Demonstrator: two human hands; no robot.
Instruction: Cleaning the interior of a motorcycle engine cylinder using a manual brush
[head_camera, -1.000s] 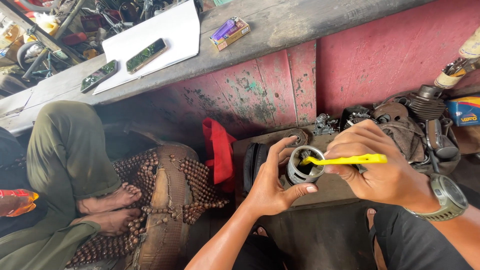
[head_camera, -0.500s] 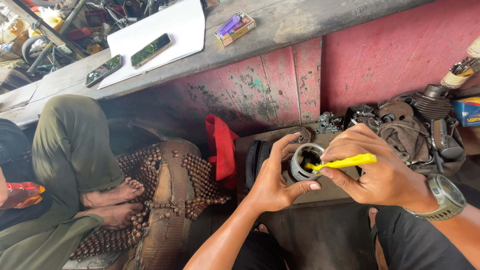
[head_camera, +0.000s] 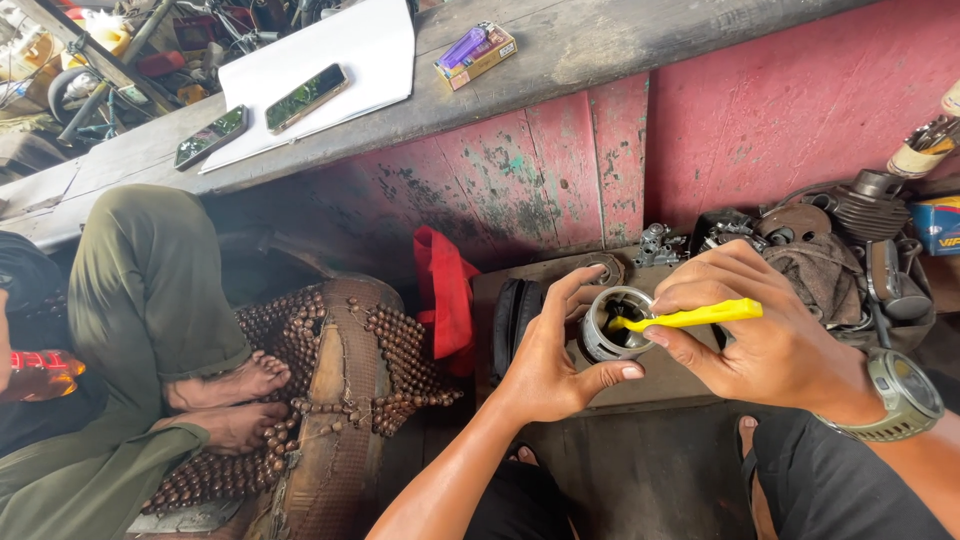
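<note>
Item: metal ring (head_camera: 612, 322), gripped by our left hand (head_camera: 548, 362) above the low surface (head_camera: 640, 385). Our right hand (head_camera: 770, 340) pinches a yellow tool (head_camera: 690, 317), tip inside the ring. Risk, we judge: tool slipping, ring dropping among the engine parts (head_camera: 840, 225). Room: red wall (head_camera: 780, 110) close ahead, another person's feet (head_camera: 225, 400) left; open floor below.

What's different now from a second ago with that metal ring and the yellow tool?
The right hand has pushed the yellow tool's tip down inside the metal piston; earlier it lay across the rim. The left hand still cradles the piston. The bystander's feet stayed put.
</note>
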